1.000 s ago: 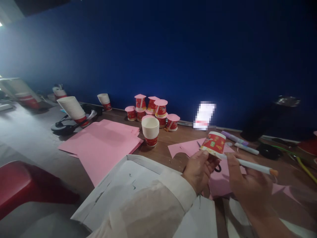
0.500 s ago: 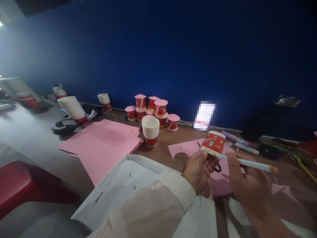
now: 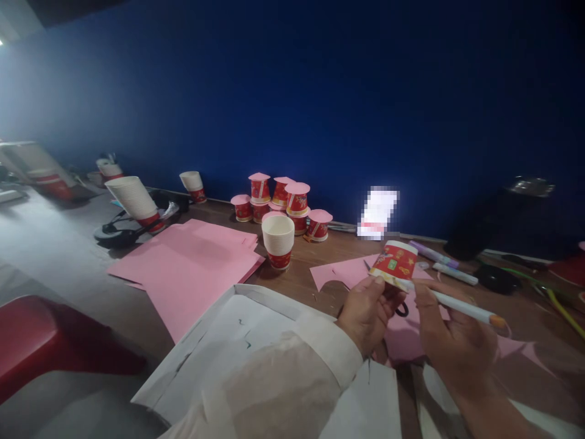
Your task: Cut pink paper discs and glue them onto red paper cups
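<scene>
The cup was red paper, printed with gold figures and a small green patch, with a yellowish band round its wider end. It was upside down, the narrower, white-edged end on top, and leaned a little to one side, gripped low down in the left hand. The pen, slim and white with an orange end, slanted down away from the cup in the right hand, its other end close by the cup's lower edge; whether they touched was unclear.
</scene>
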A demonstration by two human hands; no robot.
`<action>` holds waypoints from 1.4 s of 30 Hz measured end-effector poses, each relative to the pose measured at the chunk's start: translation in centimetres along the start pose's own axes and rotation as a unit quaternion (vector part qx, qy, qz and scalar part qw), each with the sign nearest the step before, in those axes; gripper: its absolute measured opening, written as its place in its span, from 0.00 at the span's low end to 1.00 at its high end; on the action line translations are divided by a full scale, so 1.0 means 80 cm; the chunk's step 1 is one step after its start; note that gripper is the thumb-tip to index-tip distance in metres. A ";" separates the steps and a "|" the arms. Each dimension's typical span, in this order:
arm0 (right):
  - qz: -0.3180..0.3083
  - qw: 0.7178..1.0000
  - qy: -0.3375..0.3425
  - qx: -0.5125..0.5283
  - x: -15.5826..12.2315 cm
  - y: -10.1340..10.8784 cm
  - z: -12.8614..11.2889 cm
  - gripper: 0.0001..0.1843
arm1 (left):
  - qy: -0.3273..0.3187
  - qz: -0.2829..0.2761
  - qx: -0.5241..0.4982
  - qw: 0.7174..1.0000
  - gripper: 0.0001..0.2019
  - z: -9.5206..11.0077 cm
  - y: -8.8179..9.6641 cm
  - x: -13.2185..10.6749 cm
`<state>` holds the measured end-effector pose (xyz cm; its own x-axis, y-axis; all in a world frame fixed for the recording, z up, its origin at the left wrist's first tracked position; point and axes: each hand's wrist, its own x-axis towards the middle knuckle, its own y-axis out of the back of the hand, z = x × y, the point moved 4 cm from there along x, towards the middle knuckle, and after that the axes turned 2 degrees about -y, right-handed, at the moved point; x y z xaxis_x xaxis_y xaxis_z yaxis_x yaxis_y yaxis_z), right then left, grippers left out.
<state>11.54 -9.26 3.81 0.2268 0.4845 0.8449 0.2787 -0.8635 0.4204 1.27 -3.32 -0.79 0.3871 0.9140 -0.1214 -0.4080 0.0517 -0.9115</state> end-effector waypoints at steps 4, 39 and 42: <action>-0.019 1.000 -0.006 0.015 0.000 -0.001 -0.003 0.15 | 0.004 0.008 0.003 1.000 0.13 -0.001 0.001 0.001; -0.012 0.999 -0.015 0.042 0.004 0.002 -0.004 0.14 | 0.006 -0.018 0.006 1.000 0.17 -0.001 0.001 0.002; -0.022 0.996 -0.057 0.065 0.005 0.003 -0.001 0.16 | 0.011 0.012 -0.008 1.000 0.12 0.002 0.000 0.002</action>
<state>11.63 -9.27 4.29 0.3142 0.5408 0.7803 0.4078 -0.8191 0.4034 1.20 -3.15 -0.78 0.3955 0.9060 -0.1507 -0.4030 0.0237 -0.9149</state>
